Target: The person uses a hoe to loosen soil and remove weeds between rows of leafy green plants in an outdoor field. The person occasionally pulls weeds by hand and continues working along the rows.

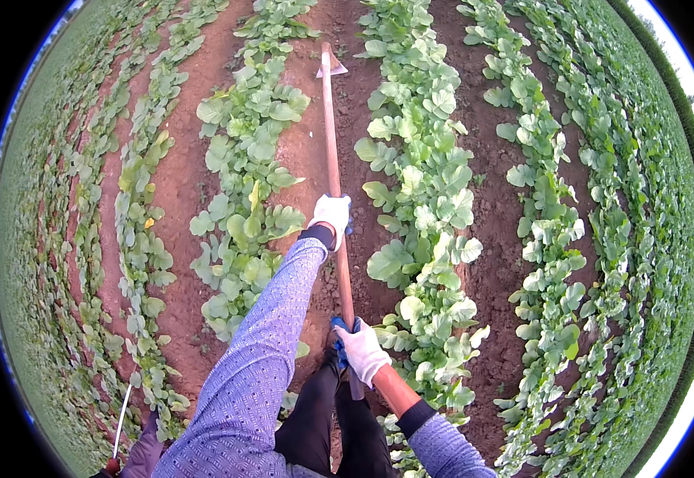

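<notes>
A hoe (331, 135) with a long reddish wooden handle stretches away from me over the bare soil between two crop rows. Its flat metal blade (333, 70) rests at or just above the ground at the far end. My left hand (333, 213), in a white glove with blue palm, grips the handle about midway. Lower down, near my legs, my right hand (361, 349) in a matching glove is closed round the handle's rear part. The handle's end (356, 389) sticks out below that hand. The gloves partly hide the fingers.
Leafy green rows flank me closely, one on the left (243, 151) and one on the right (419, 159). More rows run beyond them on both sides. At the lower left, another person's sleeve (145, 454) shows beside a thin pale pole (122, 422).
</notes>
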The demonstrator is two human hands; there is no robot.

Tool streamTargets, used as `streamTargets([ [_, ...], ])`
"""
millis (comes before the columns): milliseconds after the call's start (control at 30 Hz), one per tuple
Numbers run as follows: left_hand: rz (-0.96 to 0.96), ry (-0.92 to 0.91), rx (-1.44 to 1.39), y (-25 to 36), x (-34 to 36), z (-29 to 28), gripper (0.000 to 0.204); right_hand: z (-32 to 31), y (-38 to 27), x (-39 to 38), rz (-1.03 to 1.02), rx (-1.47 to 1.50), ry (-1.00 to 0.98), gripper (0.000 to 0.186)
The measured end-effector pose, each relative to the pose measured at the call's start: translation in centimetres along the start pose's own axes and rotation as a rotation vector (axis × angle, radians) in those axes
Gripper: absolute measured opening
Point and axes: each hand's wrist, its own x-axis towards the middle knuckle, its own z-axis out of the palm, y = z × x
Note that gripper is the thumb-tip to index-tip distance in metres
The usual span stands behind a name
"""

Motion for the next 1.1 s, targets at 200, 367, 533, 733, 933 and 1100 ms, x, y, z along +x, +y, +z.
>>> streamTargets([
  [200,-0.194,-0.02,-0.291,-4.9,-12.0,6.0,0.027,-9.4,1.4,-11.9,0.318,0.09,-0.079,0.014],
  [367,-0.458,-0.088,-0.363,-3.7,-17.4,9.1,0.024,-12.2,-2.0,-18.8,0.377,-0.097,0.101,0.021],
  [533,-0.486,-0.144,-0.279,-2.8,-14.6,8.3,0.024,-12.8,-4.6,-18.7,0.365,-0.293,0.083,0.03],
  [733,-0.445,-0.205,-0.188,2.0,-13.5,9.5,0.024,-14.4,-7.2,-19.3,0.414,-0.557,0.123,0.038],
  [933,-0.498,-0.282,-0.187,2.5,-9.4,8.3,0.026,-14.5,-13.2,-18.0,0.571,-0.549,-0.006,0.045],
  [1100,-0.815,-0.247,-0.367,5.6,-5.0,10.0,0.023,-18.0,-16.7,-10.4,0.58,-0.714,-0.101,0.054],
])
